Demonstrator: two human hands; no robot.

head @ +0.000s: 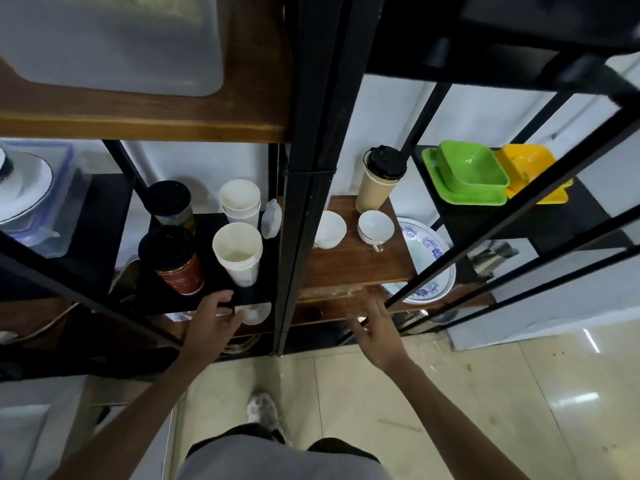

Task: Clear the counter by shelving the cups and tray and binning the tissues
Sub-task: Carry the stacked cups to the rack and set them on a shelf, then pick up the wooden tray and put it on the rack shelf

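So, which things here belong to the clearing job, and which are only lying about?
Job:
- stacked paper cups, second stack
- lidded cups
- left hand, right hand, both empty

Lying about:
- green dishes
- yellow dish
- blue-patterned plate
- white teacups

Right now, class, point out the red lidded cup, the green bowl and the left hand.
red lidded cup (180,275), head view, on its red sleeve.
green bowl (472,168), head view, on its inside floor.
left hand (214,318), head view, on its back.

Stacked white paper cups (239,252) upright on black shelf, lidded cups (173,259) beside them
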